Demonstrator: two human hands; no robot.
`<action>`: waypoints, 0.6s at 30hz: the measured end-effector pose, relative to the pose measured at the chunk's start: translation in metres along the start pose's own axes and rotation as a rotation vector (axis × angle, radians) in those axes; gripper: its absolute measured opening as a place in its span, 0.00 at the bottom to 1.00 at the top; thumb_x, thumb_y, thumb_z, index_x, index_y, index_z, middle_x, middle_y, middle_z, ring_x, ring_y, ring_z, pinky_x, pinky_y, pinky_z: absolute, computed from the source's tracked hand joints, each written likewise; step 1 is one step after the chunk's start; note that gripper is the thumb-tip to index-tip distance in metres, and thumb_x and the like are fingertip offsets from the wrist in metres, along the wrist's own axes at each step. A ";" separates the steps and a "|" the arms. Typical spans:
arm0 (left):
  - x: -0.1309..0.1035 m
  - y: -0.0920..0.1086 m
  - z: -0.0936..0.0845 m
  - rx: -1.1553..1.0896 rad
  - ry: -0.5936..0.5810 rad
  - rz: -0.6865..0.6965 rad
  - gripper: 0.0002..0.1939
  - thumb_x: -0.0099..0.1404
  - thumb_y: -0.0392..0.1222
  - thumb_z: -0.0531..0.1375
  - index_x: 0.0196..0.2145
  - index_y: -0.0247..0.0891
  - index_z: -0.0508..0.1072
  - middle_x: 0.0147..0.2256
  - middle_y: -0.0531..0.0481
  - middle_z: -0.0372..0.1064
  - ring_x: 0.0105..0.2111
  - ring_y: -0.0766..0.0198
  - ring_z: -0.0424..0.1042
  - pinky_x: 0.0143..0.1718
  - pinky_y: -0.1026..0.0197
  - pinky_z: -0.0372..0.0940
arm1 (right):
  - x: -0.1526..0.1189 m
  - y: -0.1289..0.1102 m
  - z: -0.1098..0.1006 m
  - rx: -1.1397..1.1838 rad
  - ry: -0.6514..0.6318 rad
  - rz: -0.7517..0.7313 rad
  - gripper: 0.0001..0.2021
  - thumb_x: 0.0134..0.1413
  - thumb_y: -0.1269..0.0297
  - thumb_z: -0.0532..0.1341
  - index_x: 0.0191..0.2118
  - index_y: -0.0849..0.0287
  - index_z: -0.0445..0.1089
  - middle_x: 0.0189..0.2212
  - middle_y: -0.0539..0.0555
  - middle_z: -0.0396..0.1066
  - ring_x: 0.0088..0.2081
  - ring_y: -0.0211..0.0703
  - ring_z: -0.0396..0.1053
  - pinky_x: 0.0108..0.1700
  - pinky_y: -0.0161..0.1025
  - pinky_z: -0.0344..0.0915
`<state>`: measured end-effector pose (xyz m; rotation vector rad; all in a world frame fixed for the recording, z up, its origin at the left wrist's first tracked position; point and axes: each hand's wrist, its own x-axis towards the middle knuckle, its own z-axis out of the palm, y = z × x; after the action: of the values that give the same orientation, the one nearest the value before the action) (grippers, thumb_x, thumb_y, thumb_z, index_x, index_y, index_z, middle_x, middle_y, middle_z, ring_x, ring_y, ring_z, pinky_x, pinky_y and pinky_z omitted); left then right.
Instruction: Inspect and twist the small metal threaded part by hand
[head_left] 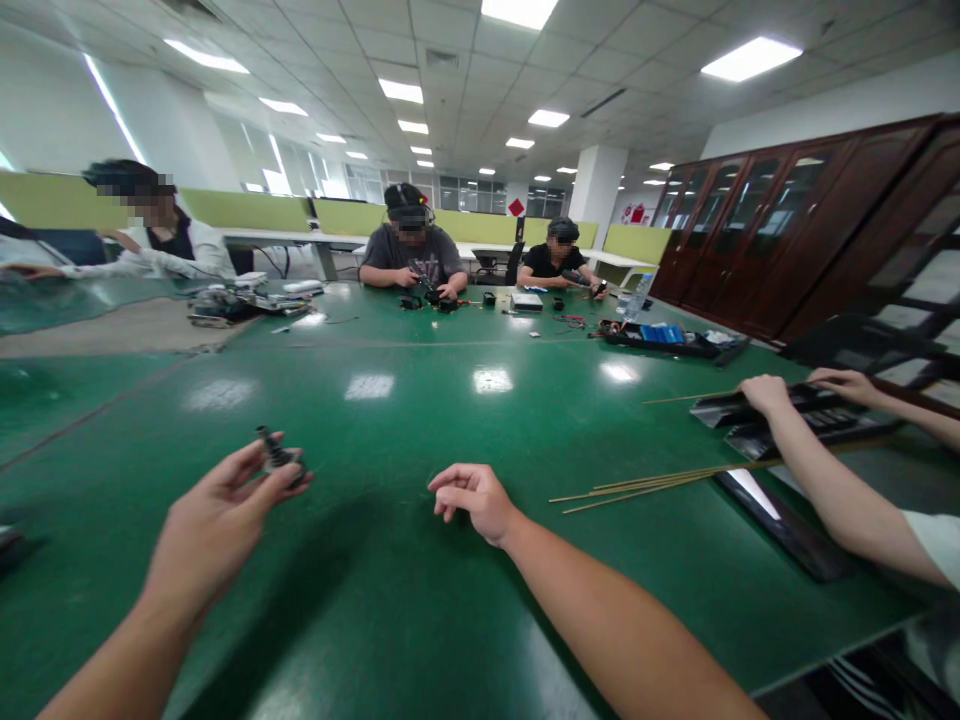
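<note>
My left hand (225, 515) is raised over the green table, its thumb and fingers closed round a small dark part with a stem (276, 455). The stem points up and to the left; fingers cover some of the piece, and its exact kind is not clear. To the right, my right hand (471, 498) hovers above the tabletop with its fingers curled and the thumb close to the index finger. A faint thin line shows by those fingertips, too fine to identify.
Thin brass-coloured rods (637, 485) lie on the green table (420, 420) at right, near a co-worker's hands (769, 395) on black metal channels (817, 415). A black tray (660, 338) stands farther back. Several people sit across the table among tools and parts.
</note>
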<state>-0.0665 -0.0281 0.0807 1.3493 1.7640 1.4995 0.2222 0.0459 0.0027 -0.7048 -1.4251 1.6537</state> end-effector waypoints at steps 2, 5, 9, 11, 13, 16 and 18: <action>-0.001 -0.004 0.038 -0.244 -0.178 -0.081 0.32 0.63 0.53 0.65 0.61 0.39 0.65 0.52 0.45 0.73 0.42 0.59 0.78 0.51 0.50 0.72 | 0.004 -0.001 -0.008 0.004 0.085 -0.041 0.18 0.46 0.57 0.69 0.41 0.64 0.74 0.25 0.51 0.72 0.25 0.37 0.67 0.29 0.35 0.63; -0.010 -0.015 0.084 -0.332 -0.353 -0.150 0.33 0.58 0.52 0.69 0.56 0.34 0.69 0.50 0.41 0.74 0.44 0.54 0.77 0.52 0.51 0.72 | 0.008 0.000 -0.013 0.007 0.154 -0.075 0.18 0.47 0.61 0.68 0.45 0.63 0.73 0.27 0.50 0.71 0.26 0.36 0.66 0.31 0.35 0.64; -0.019 -0.035 0.098 -0.325 -0.548 -0.168 0.33 0.57 0.48 0.70 0.58 0.37 0.69 0.52 0.42 0.74 0.51 0.52 0.74 0.59 0.49 0.66 | 0.011 0.002 -0.010 -0.009 0.103 -0.078 0.24 0.43 0.66 0.68 0.50 0.61 0.70 0.32 0.51 0.72 0.27 0.36 0.66 0.33 0.35 0.65; -0.020 -0.044 0.094 -0.246 -0.588 -0.108 0.30 0.58 0.48 0.69 0.57 0.40 0.71 0.54 0.43 0.72 0.54 0.53 0.72 0.61 0.50 0.64 | 0.009 0.003 -0.007 -0.070 0.059 -0.078 0.26 0.43 0.68 0.68 0.52 0.60 0.69 0.35 0.52 0.72 0.28 0.34 0.65 0.33 0.35 0.64; -0.019 -0.049 0.090 -0.104 -0.591 0.031 0.26 0.60 0.49 0.67 0.56 0.43 0.72 0.55 0.45 0.70 0.55 0.53 0.71 0.60 0.50 0.65 | 0.006 0.002 -0.004 -0.163 0.016 -0.094 0.27 0.44 0.69 0.68 0.54 0.59 0.68 0.38 0.52 0.72 0.28 0.33 0.64 0.33 0.34 0.62; -0.018 -0.049 0.088 0.098 -0.586 0.267 0.23 0.65 0.48 0.63 0.57 0.47 0.71 0.53 0.45 0.70 0.52 0.54 0.72 0.55 0.53 0.68 | 0.001 0.000 0.001 -0.336 -0.051 -0.139 0.27 0.45 0.69 0.68 0.55 0.57 0.67 0.40 0.52 0.72 0.29 0.33 0.65 0.34 0.34 0.61; -0.018 -0.046 0.088 0.161 -0.575 0.369 0.22 0.67 0.47 0.61 0.58 0.48 0.70 0.52 0.45 0.70 0.51 0.55 0.72 0.53 0.55 0.69 | -0.002 -0.002 0.006 -0.429 -0.053 -0.155 0.27 0.45 0.66 0.70 0.53 0.57 0.67 0.39 0.52 0.72 0.29 0.35 0.67 0.35 0.35 0.62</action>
<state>-0.0039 0.0012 0.0073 2.0270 1.3327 0.9879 0.2192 0.0411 0.0057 -0.7657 -1.8504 1.2671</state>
